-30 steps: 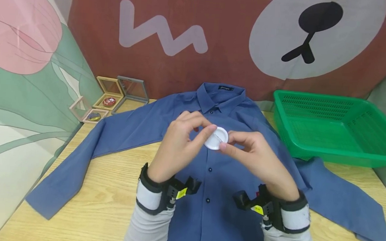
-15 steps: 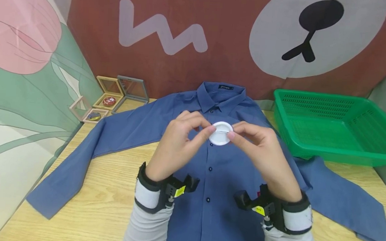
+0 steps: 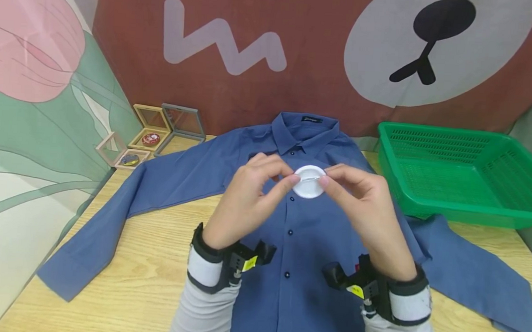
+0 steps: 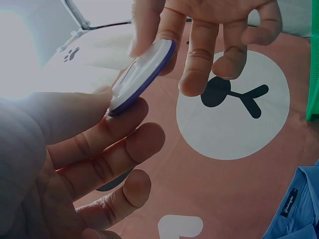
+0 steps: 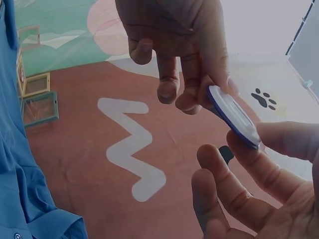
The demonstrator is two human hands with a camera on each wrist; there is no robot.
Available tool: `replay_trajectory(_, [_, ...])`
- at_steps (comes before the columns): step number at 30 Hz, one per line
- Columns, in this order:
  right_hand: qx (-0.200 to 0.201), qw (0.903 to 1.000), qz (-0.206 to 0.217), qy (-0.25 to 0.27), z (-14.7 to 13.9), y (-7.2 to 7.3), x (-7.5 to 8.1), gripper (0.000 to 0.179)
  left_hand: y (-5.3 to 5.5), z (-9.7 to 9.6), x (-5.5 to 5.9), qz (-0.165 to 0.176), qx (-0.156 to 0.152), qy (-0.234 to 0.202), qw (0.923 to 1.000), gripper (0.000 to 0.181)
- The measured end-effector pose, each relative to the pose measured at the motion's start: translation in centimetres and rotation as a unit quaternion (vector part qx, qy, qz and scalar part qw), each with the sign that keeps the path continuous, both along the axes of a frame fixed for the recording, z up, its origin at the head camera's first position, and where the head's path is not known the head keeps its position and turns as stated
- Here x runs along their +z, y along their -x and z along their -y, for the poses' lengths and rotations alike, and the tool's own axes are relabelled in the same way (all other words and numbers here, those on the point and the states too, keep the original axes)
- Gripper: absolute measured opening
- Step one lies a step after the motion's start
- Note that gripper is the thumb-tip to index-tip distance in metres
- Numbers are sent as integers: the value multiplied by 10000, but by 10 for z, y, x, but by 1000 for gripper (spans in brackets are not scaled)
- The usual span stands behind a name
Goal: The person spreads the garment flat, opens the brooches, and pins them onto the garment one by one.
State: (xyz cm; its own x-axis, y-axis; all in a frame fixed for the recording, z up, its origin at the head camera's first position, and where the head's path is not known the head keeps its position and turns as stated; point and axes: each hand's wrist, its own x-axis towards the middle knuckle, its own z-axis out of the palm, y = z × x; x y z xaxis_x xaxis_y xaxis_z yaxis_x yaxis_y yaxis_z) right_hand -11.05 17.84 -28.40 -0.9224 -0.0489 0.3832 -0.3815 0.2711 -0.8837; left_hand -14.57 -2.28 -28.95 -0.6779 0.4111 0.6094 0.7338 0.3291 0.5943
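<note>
Above the chest of a blue button-up shirt point(image 3: 263, 221), both hands hold up a round pin badge point(image 3: 309, 188). Its white back, with a thin metal pin across it, faces the head camera. The left hand point(image 3: 255, 195) pinches its left edge between thumb and index finger. At the opposite edge, the right hand point(image 3: 360, 206) pinches it the same way. In the left wrist view the badge point(image 4: 142, 74) shows a purple-blue rim. Whether the pin is fastened cannot be seen; the badge's front is hidden.
A green plastic basket point(image 3: 466, 214) stands on the wooden table point(image 3: 161, 271) at the right, touching the shirt. Small open display frames stand at the back left, one holding a red badge point(image 3: 151, 139), another a dark yellow-and-blue badge point(image 3: 129, 160). A printed cloth hangs behind.
The badge has turned from tilted to facing the camera squarely and shifted slightly up and right. The right hand rose with it; the left hand kept its pinch.
</note>
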Motion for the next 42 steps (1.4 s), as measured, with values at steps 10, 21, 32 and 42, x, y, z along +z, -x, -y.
replay_trajectory(10, [-671, 9953, -188, -679, 13, -2, 1, 15, -2, -3, 1, -69, 49, 165, 9998, 13])
replay_trajectory(21, [-742, 9968, -80, -302, 17, -2, 2, 14, -2, -7, 0, -271, 266, 396, 9985, 15])
replay_trajectory(32, [-565, 9984, 62, 42, 18, 3, -2, 16, 2, -3, -2, -275, 274, 89, 9992, 14])
replay_trajectory(42, [751, 9785, 840, 1729, 7, 8, -9, 16, 6, 0, -2, -119, -184, -862, 9960, 34])
